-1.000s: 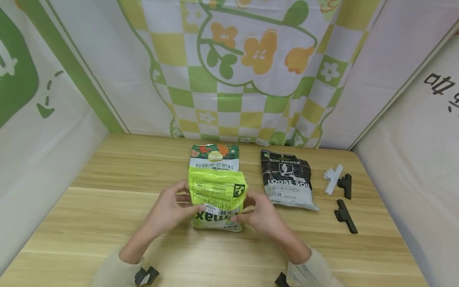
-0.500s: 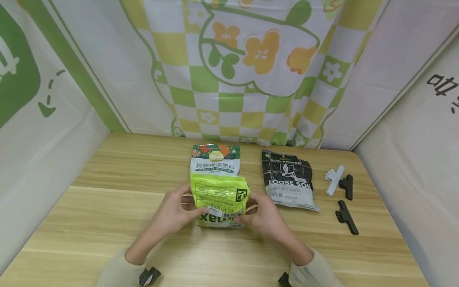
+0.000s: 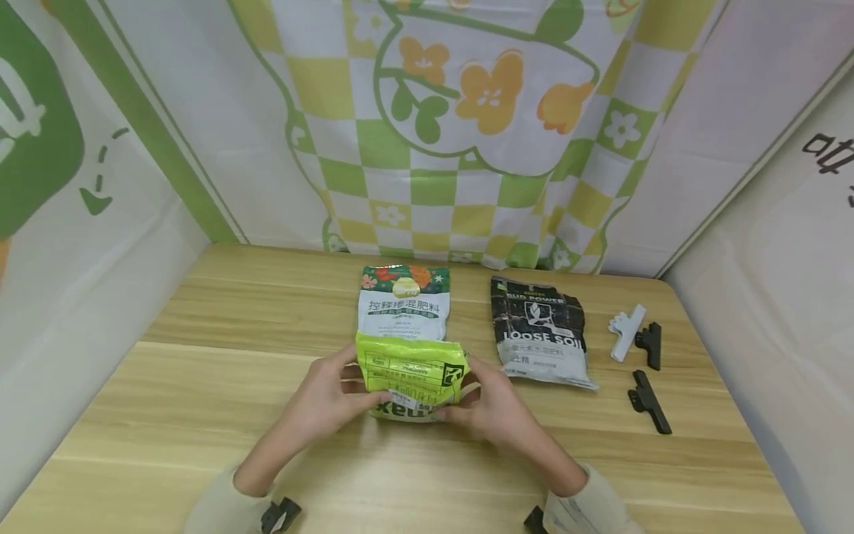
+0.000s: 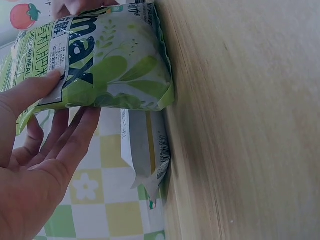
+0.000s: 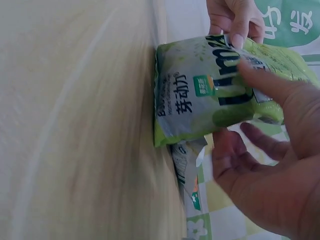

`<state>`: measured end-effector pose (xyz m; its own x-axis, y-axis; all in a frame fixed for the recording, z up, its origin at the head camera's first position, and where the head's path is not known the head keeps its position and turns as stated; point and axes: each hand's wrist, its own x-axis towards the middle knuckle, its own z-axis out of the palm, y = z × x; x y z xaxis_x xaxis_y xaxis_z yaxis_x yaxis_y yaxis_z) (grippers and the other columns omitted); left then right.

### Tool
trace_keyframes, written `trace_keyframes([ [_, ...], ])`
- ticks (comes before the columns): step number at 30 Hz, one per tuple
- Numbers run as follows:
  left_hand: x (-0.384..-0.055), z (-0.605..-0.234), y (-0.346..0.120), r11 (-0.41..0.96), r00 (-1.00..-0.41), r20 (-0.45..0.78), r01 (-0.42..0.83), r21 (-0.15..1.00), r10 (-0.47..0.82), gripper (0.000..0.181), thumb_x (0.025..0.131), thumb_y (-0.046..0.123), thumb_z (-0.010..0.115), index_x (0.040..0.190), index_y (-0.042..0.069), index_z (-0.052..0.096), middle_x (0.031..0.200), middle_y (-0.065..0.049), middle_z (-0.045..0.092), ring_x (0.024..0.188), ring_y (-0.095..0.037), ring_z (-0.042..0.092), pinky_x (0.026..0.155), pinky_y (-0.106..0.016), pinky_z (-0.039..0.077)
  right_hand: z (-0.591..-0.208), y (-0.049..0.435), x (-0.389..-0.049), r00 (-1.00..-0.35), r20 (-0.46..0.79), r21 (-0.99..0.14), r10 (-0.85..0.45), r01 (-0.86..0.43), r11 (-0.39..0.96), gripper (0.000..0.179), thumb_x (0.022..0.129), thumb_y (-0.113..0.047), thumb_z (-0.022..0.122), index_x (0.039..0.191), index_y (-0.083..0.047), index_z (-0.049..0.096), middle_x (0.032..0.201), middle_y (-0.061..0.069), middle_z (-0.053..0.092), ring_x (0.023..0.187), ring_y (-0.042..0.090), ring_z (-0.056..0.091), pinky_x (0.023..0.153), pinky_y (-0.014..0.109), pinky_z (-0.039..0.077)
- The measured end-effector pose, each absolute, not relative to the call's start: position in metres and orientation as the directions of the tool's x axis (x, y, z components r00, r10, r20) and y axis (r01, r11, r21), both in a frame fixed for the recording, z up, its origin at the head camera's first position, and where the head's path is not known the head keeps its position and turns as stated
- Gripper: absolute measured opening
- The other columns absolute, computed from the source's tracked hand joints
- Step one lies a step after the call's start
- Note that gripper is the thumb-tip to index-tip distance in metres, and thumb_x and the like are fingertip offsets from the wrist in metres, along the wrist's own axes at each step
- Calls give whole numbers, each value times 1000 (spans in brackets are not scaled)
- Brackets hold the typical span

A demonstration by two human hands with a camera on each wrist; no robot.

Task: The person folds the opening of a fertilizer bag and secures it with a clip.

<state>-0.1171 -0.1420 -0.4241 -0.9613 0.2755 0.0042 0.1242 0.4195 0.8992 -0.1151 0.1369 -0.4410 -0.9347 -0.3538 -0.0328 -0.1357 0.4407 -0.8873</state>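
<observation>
A lime-green fertilizer bag [image 3: 410, 363] stands on edge at the middle of the table, its print upside down in the head view. My left hand [image 3: 325, 397] grips one side, thumb on the near face and fingers behind. On the opposite side my right hand [image 3: 497, 400] holds it the same way. In both wrist views the green bag's [image 4: 130, 65] lower edge meets the tabletop. Just behind it lies a white and green fertilizer bag [image 3: 403, 308], its near part hidden by the green one.
To the right lies a black and grey "Loose Soil" bag [image 3: 540, 334]. Farther right are a white clip [image 3: 627, 332], a black clip [image 3: 650, 345] and another black clip [image 3: 649, 402]. A checkered curtain [image 3: 467, 185] hangs behind the wooden table [image 3: 167, 400].
The green bag's upper edge has come lower and nearer to me, uncovering more of the white and green bag behind. Both hands keep their hold.
</observation>
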Motion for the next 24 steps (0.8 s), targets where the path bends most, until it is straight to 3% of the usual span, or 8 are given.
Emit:
trace_keyframes([
  [5, -119, -423, -141, 416, -953, -7, 126, 901, 303, 72, 78, 15, 92, 141, 14, 58, 122, -14, 75, 103, -27, 77, 87, -31, 65, -435, 140, -119, -931, -18, -847, -366, -181, 501, 81, 71, -38, 97, 142, -28, 58, 104, -1, 61, 75, 12, 54, 63, 22, 49],
  [7, -120, -422, -142, 423, -950, -6, 134, 896, 314, 77, 78, 19, 93, 144, 16, 55, 124, -11, 74, 103, -24, 76, 89, -32, 65, -433, 141, -122, -926, 11, -835, -377, -216, 506, 83, 71, -43, 96, 143, -31, 57, 102, 1, 59, 74, 14, 48, 62, 22, 44],
  [10, -122, -421, -142, 446, -941, 8, 168, 879, 338, 79, 78, 28, 93, 145, 19, 54, 123, -8, 75, 99, -20, 75, 86, -31, 64, -432, 141, -128, -916, 45, -838, -398, -251, 484, 80, 74, -42, 95, 144, -30, 58, 115, 2, 61, 86, 17, 53, 75, 27, 50],
  [12, -124, -420, -141, 459, -933, 23, 198, 866, 358, 75, 78, 32, 93, 143, 22, 57, 122, -4, 75, 96, -16, 74, 83, -31, 64, -432, 141, -131, -914, 49, -851, -403, -249, 462, 85, 75, -41, 94, 149, -26, 56, 134, 3, 64, 108, 21, 62, 94, 36, 57],
  [14, -127, -420, -139, 463, -923, 41, 230, 856, 383, 69, 78, 34, 93, 139, 25, 61, 119, 0, 77, 96, -13, 73, 85, -33, 63, -433, 140, -133, -907, 55, -871, -418, -248, 423, 86, 75, -38, 95, 150, -24, 55, 150, 2, 60, 132, 26, 59, 113, 46, 51],
  [16, -129, -420, -137, 455, -913, 51, 250, 854, 405, 63, 78, 35, 93, 135, 27, 65, 117, 4, 77, 99, -11, 72, 93, -38, 61, -434, 138, -134, -904, 53, -889, -425, -237, 392, 91, 74, -37, 95, 153, -22, 52, 157, 4, 56, 145, 29, 53, 122, 52, 43],
  [20, -131, -422, -135, 426, -904, 54, 251, 869, 424, 56, 81, 38, 91, 130, 24, 69, 115, 4, 79, 99, -10, 74, 98, -41, 58, -435, 136, -133, -907, 45, -905, -418, -214, 368, 95, 74, -36, 96, 155, -19, 50, 159, 5, 55, 150, 30, 48, 125, 55, 37],
  [24, -134, -428, -133, 354, -916, 25, 179, 918, 400, 50, 83, 38, 88, 127, 21, 72, 111, 0, 81, 93, -14, 77, 86, -32, 63, -436, 133, -133, -914, 81, -907, -397, -233, 352, 78, 78, -34, 93, 147, -22, 59, 151, 0, 63, 145, 27, 54, 124, 58, 39],
])
